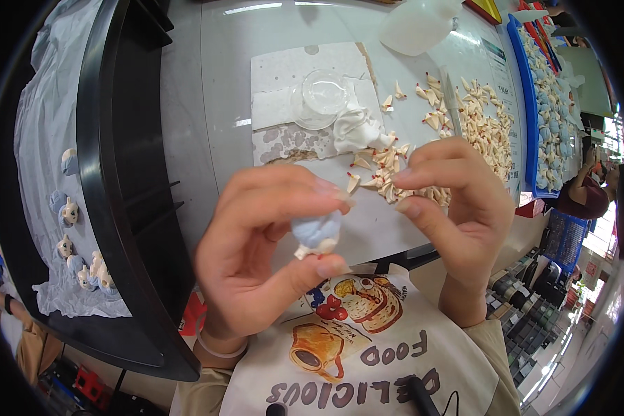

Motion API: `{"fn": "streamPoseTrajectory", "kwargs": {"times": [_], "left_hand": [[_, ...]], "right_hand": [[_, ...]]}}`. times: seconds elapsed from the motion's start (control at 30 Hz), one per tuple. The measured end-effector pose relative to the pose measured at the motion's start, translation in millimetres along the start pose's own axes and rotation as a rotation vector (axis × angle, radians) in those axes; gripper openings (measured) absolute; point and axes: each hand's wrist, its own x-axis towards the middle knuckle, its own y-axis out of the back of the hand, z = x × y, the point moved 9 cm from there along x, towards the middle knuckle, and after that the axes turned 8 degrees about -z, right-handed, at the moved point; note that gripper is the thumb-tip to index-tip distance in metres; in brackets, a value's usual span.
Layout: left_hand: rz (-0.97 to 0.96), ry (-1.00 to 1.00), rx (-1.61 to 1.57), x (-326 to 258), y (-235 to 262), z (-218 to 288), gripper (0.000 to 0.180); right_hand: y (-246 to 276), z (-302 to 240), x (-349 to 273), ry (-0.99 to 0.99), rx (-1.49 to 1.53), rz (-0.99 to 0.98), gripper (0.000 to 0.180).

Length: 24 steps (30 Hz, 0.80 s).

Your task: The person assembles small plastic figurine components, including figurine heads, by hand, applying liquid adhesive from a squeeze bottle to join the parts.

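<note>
The blue-and-white figurine (315,233), right of a black tray (128,173), is pinched in the left hand (249,243)'s fingers above a dark-lettered apron (367,347) by the grey worktop (187,104), the right hand (468,208)'s fingers narrowly parted near cream pieces (485,125), then a blue tray (530,139).

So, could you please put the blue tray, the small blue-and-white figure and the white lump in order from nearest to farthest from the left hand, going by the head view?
1. Blue-and-white figure: held in the left hand.
2. White lump: ahead of that hand, slightly to its right.
3. Blue tray: far over on the right.
</note>
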Motion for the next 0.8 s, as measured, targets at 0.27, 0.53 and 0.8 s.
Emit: {"fn": "streamPoseTrajectory", "kwargs": {"times": [0.27, 0.53, 0.8], "left_hand": [[0.223, 0.029, -0.363, -4, 11, -8, 0.055], [-0.064, -0.089, -0.007, 6, 2, 4, 0.044], [0.158, 0.125, -0.362, -3, 4, -11, 0.032]], "right_hand": [[-28, -6, 8, 0.092, -0.517, -0.086, 0.022], [-36, -8, 13, 0.208, -0.553, -0.148, 0.022], [-26, -17, 17, 0.225, -0.487, -0.048, 0.017]]}}
